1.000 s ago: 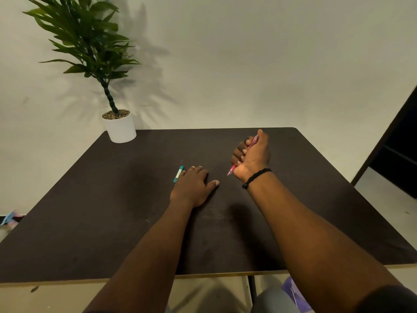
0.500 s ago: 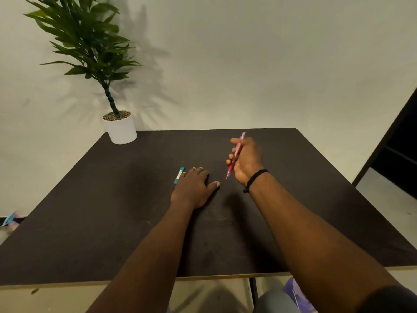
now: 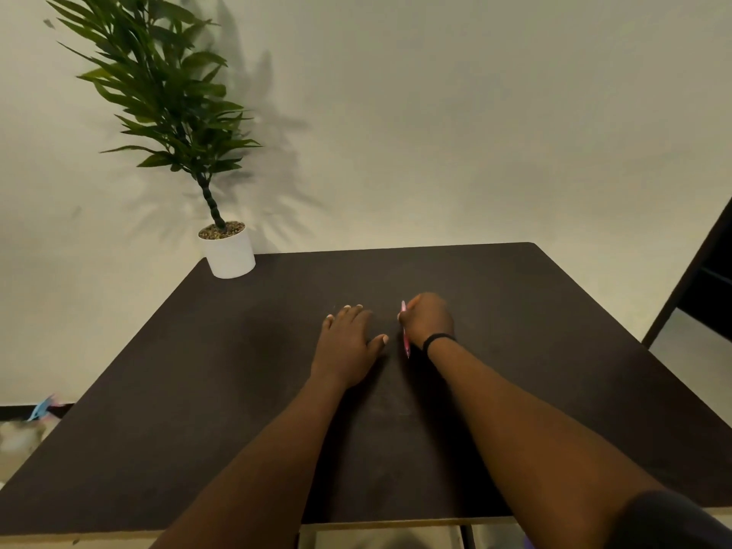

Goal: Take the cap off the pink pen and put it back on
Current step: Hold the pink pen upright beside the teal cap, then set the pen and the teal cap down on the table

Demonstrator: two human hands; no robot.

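- Two bare arms reach out over a big dark table (image 3: 198,390), which fills most of the view; its near corners are cut off by the picture edges.
- A green plant (image 3: 166,97) stands in a white pot (image 3: 230,255) at the far left corner of the table, well apart from the hands.
- The left hand (image 3: 348,342) lies flat on the table, palm down, fingers spread out. It holds nothing that can be seen.
- The right hand (image 3: 429,320) is curled into a fist around the pink pen (image 3: 405,330). A black band (image 3: 437,339) goes around that wrist.
- The pink pen is long and thin. It runs almost straight away from the person, one end pointing to the far wall and the other end pointing back and down. The hand hides its middle.
- The pen sits just beside the left thumb, not touching it.
- It is too small to tell if the cap is on.
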